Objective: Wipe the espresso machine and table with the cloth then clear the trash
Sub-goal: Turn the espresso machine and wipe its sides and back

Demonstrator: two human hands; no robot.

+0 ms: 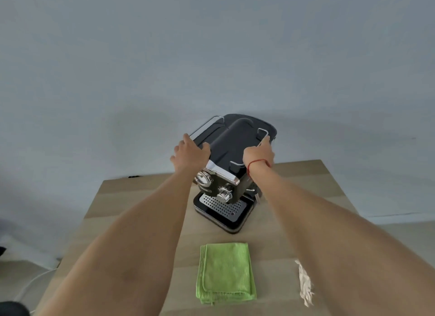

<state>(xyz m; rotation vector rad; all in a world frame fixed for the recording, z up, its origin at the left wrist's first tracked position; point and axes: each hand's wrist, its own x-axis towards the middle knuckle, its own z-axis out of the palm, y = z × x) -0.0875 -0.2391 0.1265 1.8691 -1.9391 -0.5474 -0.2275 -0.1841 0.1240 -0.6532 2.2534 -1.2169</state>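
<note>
A black espresso machine (231,146) with chrome rails, dials and a perforated drip tray stands at the back of the wooden table (146,198). My left hand (190,152) grips its top left edge, thumb over the top. My right hand (260,154), with a red string at the wrist, grips the top right edge by the chrome rail. A folded green cloth (226,273) lies flat on the table in front of the machine, untouched. A crumpled scrap of white paper trash (304,284) lies to the right of the cloth, partly hidden by my right forearm.
A plain pale wall rises directly behind the table. A white cable (30,285) runs along the floor at lower left. The table's left and right edges drop to a light floor.
</note>
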